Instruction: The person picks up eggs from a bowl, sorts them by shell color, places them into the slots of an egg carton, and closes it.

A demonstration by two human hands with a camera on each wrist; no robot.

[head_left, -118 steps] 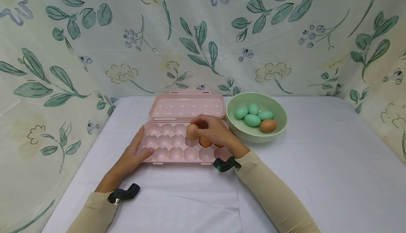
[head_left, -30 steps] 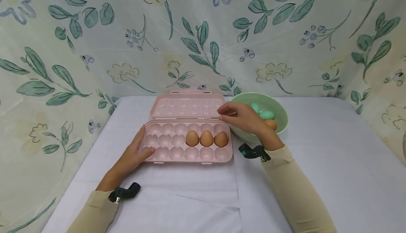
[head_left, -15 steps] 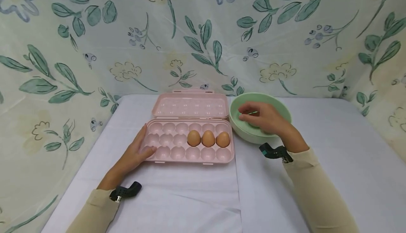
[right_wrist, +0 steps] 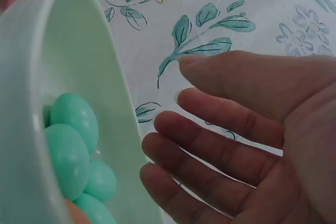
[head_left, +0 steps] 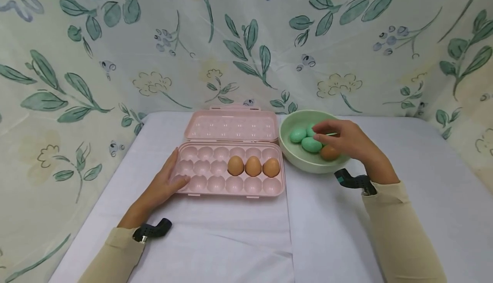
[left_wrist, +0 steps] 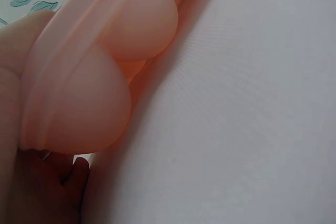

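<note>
My left hand [head_left: 163,184] grips the left end of a pink egg tray [head_left: 216,184], its thumb lying over the near left corner. In the left wrist view, fingers [left_wrist: 76,174] curl beneath the tray's [left_wrist: 89,103] end. Three brown eggs [head_left: 253,166] sit side by side in the right half of the middle row. My right hand [head_left: 346,139] hovers over the right side of a pale green bowl [head_left: 302,162], fingers apart and holding nothing. Several mint-green eggs [head_left: 311,144] and one brown egg [head_left: 329,153] lie in the bowl, partly hidden by that hand.
The tray's lid [head_left: 231,125] is folded back toward the floral curtain [head_left: 215,26] behind the table. Bowl and tray stand almost touching. A white cloth [head_left: 231,240] with creases covers the table. Each wrist carries a small black camera [head_left: 152,230].
The brown egg that my right hand held over the tray now sits in the middle row, released. That hand has moved right, over the bowl. My left hand stays on the tray.
</note>
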